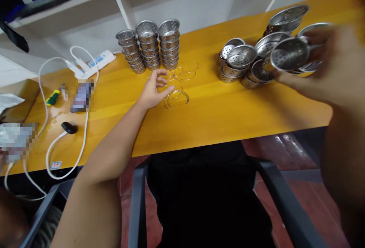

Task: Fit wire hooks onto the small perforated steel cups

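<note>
My right hand (322,65), blurred by motion, grips a perforated metal cup (289,54) by its side, its mouth tilted toward me. Around and behind it more perforated cups (242,57) lie in a loose cluster at the right of the table. My left hand (154,90) rests near the middle, fingers spread and slightly curled, holding nothing that I can see. Beside its thumb are several thin wire rings (178,95), some overlapping. Behind the left hand stand three upright stacks of the same cups (146,45).
On the left of the yellow table (211,119) are a white power strip (95,63) with cables, a blurred-out phone (82,96), a black mouse-like object (69,127) and a green-yellow item (53,98). Another person's arm (11,217) shows at lower left.
</note>
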A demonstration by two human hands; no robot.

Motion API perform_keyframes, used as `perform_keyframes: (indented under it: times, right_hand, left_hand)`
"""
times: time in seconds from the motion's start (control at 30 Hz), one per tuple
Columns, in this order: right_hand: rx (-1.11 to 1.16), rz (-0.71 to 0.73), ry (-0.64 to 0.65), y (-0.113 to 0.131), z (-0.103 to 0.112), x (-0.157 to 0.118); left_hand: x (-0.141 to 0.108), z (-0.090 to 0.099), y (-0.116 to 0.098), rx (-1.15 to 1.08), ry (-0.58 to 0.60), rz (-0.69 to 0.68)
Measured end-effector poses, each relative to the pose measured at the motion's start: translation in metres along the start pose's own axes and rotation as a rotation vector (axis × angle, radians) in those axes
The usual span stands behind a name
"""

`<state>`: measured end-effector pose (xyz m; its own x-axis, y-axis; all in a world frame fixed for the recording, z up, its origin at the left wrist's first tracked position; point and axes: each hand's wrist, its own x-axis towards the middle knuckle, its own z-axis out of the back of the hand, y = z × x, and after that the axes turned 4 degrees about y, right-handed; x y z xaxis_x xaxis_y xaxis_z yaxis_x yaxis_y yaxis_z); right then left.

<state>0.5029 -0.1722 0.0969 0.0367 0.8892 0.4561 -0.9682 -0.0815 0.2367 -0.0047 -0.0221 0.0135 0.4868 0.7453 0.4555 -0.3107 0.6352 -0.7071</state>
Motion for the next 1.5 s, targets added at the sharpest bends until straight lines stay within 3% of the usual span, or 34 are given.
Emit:
perform_keyframes:
  times: [0.2, 0.3, 0.4, 0.57, 0.8, 1.03, 1.13, 1.2, 1.27, 1.37, 1.5]
  right_hand:
    - [0.032, 0.132, -0.123, -0.012, -0.040, -0.005]
    - [-0.044, 0.067, -0.046, -0.013, -0.047, -0.002]
    - [-0.077, 0.076, 0.007, -0.016, -0.051, -0.003]
    - [-0.011, 0.190, -0.035, -0.018, -0.056, -0.009]
    - [-0.142, 0.074, 0.112, -0.012, -0.050, 0.004]
    - [-0.046, 0.177, -0.062, -0.015, -0.052, 0.002]
    - [0.051, 0.211, -0.265, 0.009, -0.034, 0.008]
    - [0.118, 0.349, -0.411, 0.040, -0.017, 0.016]
    - [0.226, 0.447, -0.430, 0.078, -0.003, 0.027]
    - [0.351, 0.458, -0.270, 0.137, -0.004, 0.053]
    - [0.561, 0.394, -0.080, 0.190, -0.049, 0.108]
  left_hand:
    - [0.000, 0.001, -0.005, -0.028, -0.012, 0.053]
    - [0.000, 0.003, -0.006, -0.043, -0.008, 0.073]
    - [-0.001, 0.002, -0.006, -0.039, -0.006, 0.083]
    - [-0.001, 0.000, -0.007, -0.009, -0.014, 0.061]
    - [-0.001, 0.000, -0.011, -0.019, -0.013, 0.059]
    - [-0.001, -0.001, -0.016, -0.055, -0.005, 0.093]
    - [-0.001, 0.000, -0.016, -0.055, -0.001, 0.103]
    - [0.000, 0.000, -0.015, -0.052, -0.002, 0.105]
    - [0.000, 0.000, -0.013, -0.048, -0.003, 0.097]
    - [0.000, 0.000, -0.009, -0.047, -0.010, 0.073]
    - [-0.001, 0.001, -0.008, -0.040, -0.011, 0.067]
